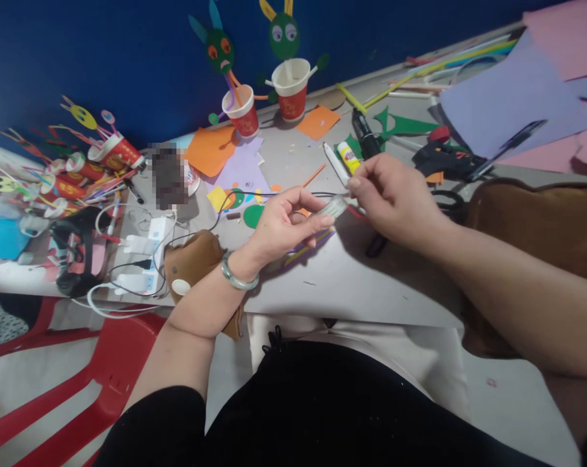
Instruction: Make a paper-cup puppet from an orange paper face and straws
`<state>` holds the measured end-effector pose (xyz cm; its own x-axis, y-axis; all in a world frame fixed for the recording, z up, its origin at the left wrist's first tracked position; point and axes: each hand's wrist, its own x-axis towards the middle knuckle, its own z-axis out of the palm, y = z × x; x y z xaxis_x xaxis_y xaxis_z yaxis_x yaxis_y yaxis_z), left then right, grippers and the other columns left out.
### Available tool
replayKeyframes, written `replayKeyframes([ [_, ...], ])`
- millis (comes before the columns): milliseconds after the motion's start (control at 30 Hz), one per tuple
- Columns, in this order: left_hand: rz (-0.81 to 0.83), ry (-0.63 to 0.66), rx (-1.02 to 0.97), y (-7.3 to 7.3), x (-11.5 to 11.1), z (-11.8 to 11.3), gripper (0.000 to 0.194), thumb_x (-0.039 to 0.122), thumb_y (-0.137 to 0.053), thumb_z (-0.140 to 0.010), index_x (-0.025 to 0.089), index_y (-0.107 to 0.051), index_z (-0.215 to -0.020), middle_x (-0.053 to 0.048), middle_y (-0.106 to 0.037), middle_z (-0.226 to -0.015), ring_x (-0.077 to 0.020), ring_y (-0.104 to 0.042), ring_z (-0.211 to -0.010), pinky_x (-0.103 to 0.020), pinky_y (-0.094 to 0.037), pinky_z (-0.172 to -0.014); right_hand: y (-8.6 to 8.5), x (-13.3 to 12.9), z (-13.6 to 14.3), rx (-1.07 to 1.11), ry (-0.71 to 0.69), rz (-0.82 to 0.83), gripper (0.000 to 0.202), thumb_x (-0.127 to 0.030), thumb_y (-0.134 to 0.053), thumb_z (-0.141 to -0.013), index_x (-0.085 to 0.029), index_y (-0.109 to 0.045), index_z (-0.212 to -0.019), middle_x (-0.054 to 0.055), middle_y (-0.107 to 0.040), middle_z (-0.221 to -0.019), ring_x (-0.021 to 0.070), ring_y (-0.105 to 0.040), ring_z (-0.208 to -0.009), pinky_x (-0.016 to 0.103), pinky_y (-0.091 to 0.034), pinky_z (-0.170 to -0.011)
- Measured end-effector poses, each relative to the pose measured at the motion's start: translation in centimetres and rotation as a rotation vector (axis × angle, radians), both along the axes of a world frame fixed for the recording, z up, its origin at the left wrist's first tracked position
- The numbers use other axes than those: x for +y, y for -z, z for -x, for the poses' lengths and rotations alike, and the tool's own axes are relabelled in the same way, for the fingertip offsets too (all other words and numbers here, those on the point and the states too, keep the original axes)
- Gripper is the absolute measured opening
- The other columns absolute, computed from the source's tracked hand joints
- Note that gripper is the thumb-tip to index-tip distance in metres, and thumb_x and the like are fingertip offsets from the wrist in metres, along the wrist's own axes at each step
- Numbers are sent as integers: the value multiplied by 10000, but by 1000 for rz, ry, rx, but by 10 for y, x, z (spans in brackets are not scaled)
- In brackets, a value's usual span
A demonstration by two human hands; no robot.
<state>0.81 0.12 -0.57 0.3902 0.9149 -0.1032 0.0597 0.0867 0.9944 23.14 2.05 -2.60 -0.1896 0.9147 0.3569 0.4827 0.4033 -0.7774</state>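
Between the thumb and fingers of my left hand (286,224) is a small, see-through, flat rectangular piece (335,207), whose kind I cannot make out. My right hand (393,198) is pinched closed just to the right of it; whatever its fingertips hold is hidden or too small to name. Close beyond the right hand lie a white marker (336,163), a yellow glue stick (348,157) and a black marker (366,134). Under the left hand, purple and yellow strips (309,250) show on the table.
Two paper cups with green puppet heads (245,111) (293,91) stand at the back. A tape dispenser (442,155) and purple paper (507,110) lie right, beside a brown bag (536,227). A power strip (157,250) with cables sits left, above a red chair (118,363).
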Motion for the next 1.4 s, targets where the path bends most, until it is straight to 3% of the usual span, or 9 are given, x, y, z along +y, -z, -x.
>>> replayKeyframes([
  [167,-28,21,-18,2,4,3,598,674,-964,-773,232,-616,-975,22,-733,-845,-97,-694,-587,-247,-555,-555,-8,3,2,463,-157,319,565,-816,-770,-933,-292,-566,-880,-44,-503,-588,139,-384,-499,317,-317,-498],
  [433,-72,12,-70,1,2,-2,689,768,-935,-743,242,-503,-843,37,-658,-788,-80,-629,-560,-247,-498,-505,-20,-1,7,718,-246,578,491,-658,-914,-885,-267,-618,-853,-91,-386,-497,99,-302,-466,300,-266,-497],
  [567,-75,-32,-1,4,3,-3,646,758,-894,-805,230,-522,-830,46,-642,-738,-57,-565,-526,-225,-418,-486,-15,-3,9,692,-266,508,513,-671,-905,-890,-244,-624,-845,-44,-551,-567,93,-321,-473,311,-261,-518],
  [733,-67,-12,20,10,8,-2,593,709,-921,-806,190,-686,-971,-26,-769,-887,-112,-697,-734,-247,-551,-672,-5,-8,12,597,-226,366,499,-692,-839,-947,-255,-610,-875,-36,-601,-618,116,-415,-498,310,-336,-549],
  [867,-77,20,-56,13,9,0,556,680,-913,-841,197,-696,-1012,16,-733,-807,-57,-552,-525,-233,-448,-510,-7,-3,10,734,-182,451,503,-629,-919,-894,-248,-592,-856,-23,-642,-683,94,-417,-508,296,-359,-536],
  [967,-110,34,-124,12,7,-1,578,670,-944,-806,206,-662,-1004,39,-718,-799,-39,-548,-483,-221,-425,-471,-9,11,3,885,-108,494,500,-510,-980,-847,-227,-577,-759,-38,-529,-606,85,-412,-520,261,-368,-525],
  [1133,-112,91,-160,2,5,-3,630,673,-971,-757,217,-595,-977,49,-717,-827,-36,-596,-493,-212,-437,-482,-14,26,-7,1003,35,453,423,-275,-885,-951,-183,-580,-673,22,-639,-780,57,-485,-585,238,-446,-566],
  [1233,-33,77,-95,-2,3,-3,670,697,-958,-757,234,-531,-988,77,-683,-764,-46,-593,-483,-207,-402,-470,-15,20,-5,958,9,456,378,-379,-878,-973,-196,-640,-744,24,-718,-803,60,-526,-554,229,-471,-552],
  [1400,36,40,61,2,3,-3,626,697,-873,-858,229,-534,-1098,115,-609,-592,-50,-495,-453,-210,-347,-500,-15,5,4,845,-138,480,654,-693,-1024,-707,-254,-565,-864,-23,-761,-745,111,-606,-489,240,-486,-483],
])
